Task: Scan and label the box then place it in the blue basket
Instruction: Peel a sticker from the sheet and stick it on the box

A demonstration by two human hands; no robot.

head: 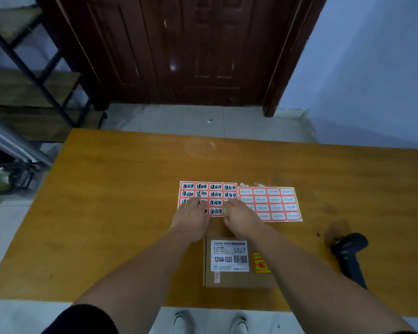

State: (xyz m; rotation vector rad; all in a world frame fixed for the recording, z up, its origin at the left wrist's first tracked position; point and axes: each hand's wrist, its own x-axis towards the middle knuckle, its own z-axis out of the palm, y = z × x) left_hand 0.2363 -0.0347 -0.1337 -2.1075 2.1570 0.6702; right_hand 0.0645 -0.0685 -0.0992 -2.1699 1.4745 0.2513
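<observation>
A brown cardboard box (229, 278) lies flat near the table's front edge, with a white barcode label and a small orange sticker on top. Just beyond it lies a sheet of red-bordered labels with black handwriting (215, 192). My left hand (191, 220) rests on the sheet's lower left part, fingers spread and pressing down. My right hand (241, 219) touches the sheet's lower right corner with its fingertips; whether it pinches a label is hidden. The blue basket is out of view.
A second sheet of blank red-bordered labels (272, 204) lies right of the first. A black handheld scanner (349, 251) lies on the wooden table (106, 213) at the right. A dark door stands beyond, metal shelving at the left.
</observation>
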